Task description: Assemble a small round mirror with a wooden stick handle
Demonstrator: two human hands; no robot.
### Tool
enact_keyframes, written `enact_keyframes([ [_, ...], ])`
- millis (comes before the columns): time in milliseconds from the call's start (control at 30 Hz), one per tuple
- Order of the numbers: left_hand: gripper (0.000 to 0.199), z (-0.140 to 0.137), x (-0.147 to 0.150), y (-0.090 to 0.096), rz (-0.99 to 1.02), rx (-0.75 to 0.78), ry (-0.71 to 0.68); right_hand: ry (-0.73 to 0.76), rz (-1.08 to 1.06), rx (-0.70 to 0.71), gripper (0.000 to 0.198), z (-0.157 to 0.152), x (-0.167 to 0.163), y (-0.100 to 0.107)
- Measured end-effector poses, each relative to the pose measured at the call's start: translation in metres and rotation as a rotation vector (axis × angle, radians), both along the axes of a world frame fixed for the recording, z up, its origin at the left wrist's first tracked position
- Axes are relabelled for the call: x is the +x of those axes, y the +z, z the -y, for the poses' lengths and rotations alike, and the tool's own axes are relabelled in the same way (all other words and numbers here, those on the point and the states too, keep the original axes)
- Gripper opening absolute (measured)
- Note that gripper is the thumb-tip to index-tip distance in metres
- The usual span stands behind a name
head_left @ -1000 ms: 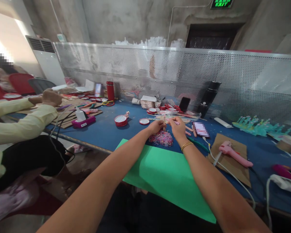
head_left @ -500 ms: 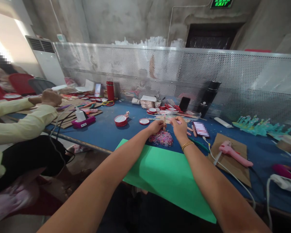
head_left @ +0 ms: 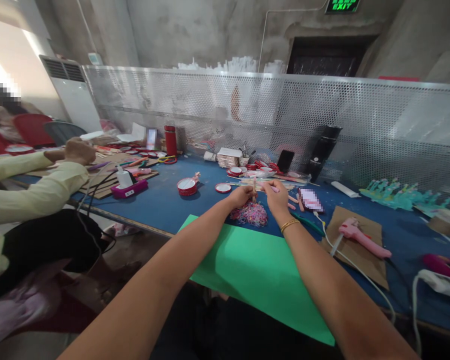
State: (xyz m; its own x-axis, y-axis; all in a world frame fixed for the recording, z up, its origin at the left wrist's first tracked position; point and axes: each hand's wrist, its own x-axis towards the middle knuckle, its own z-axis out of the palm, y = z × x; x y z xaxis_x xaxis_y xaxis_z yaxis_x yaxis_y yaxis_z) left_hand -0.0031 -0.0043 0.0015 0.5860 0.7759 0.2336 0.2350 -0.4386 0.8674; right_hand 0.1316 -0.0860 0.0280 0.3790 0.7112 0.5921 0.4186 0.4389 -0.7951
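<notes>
The flat rectangular bright green sheet [head_left: 255, 270] is one plain colour, partly over the deep blue tabletop [head_left: 153, 205]. Beyond the sheet, the tangled heap of thin strands [head_left: 249, 216] mixes pink and purple with paler flecks; the slim upright stick [head_left: 254, 186] is pinkish beige, the small slender rod [head_left: 274, 189] pink. Right of the sheet, the pistol-shaped pale pink glue gun [head_left: 363, 241] shows against plain brown cardboard [head_left: 375, 267]. Far behind the sheet, the silver-grey metal panel [head_left: 195, 100] bears a regular pattern of small holes.
</notes>
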Motion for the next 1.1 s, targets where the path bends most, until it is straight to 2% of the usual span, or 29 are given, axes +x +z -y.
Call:
enact_keyframes([
  [100,0.019,-0.0016,0.0005,-0.0018,0.005,-0.004,0.006,0.027,0.027,0.004,0.019,0.0007,-0.0012,0.0003],
  [267,0.02,-0.0024,0.0004,-0.0012,-0.042,0.017,0.03,-0.032,-0.004,-0.004,0.018,0.0008,0.0013,0.0006],
  [467,0.022,-0.0007,0.0002,0.0,-0.016,-0.019,0.004,0.026,0.023,0.009,0.019,0.0023,-0.0021,0.0012],
  [667,0.021,-0.0019,0.0,-0.0003,-0.043,0.015,0.028,-0.034,0.004,0.005,0.019,0.0012,0.0004,0.0009],
  [867,0.021,-0.0026,0.0008,-0.0019,-0.004,-0.007,0.001,0.027,0.022,0.022,0.02,0.0033,-0.003,0.0021],
  [1100,0.022,-0.0038,0.0008,-0.0026,-0.039,0.003,0.019,-0.031,-0.005,0.01,0.019,0.0016,0.0002,0.0011],
])
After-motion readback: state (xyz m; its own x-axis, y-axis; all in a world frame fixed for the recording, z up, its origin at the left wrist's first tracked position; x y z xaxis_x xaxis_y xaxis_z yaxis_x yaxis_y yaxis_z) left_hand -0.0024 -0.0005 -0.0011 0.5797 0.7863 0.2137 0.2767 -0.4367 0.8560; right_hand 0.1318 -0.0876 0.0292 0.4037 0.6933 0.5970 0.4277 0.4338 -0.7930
